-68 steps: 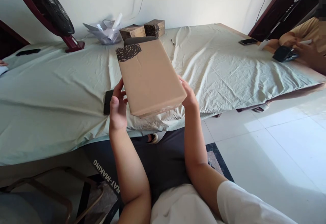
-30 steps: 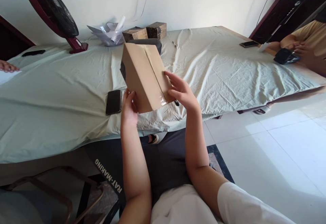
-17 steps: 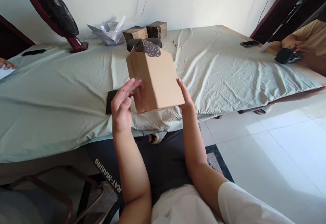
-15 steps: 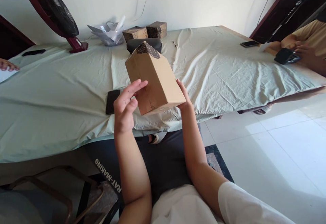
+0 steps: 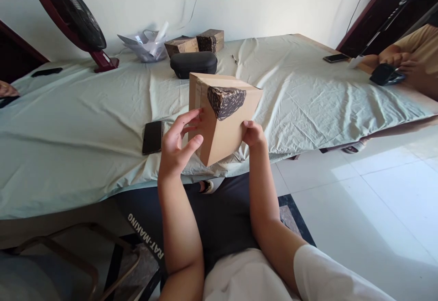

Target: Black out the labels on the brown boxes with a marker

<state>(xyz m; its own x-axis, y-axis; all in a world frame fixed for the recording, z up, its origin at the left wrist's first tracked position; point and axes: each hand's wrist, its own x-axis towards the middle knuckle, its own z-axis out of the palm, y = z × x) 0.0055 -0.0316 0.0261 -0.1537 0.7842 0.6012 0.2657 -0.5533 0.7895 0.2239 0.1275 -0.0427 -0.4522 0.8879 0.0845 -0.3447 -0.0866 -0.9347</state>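
A brown cardboard box (image 5: 226, 132), tilted with one corner toward me, is held up over the near part of the table. Dark scribbled marking covers its top corner. My right hand (image 5: 253, 134) grips the box on its right side, thumb on the near face and the other fingers hidden behind. On the left, my left hand (image 5: 181, 139) has its fingers and thumb spread, fingertips at the box's left face; whether they press on it I cannot tell. A black phone (image 5: 152, 137) lies on the cloth just left of that hand.
On the cloth-covered table (image 5: 85, 123) stand a black case (image 5: 193, 65), marked cardboard boxes (image 5: 210, 41), a plastic basket (image 5: 150, 50) and a fan (image 5: 73, 18). At the right, another person's hands hold a black object (image 5: 386, 75) near a phone (image 5: 336, 58).
The box has been turned, bringing its scribbled corner round toward me and uncovering the black case. My left hand has opened wider. A paper under another person's hand at far left is out of sight.
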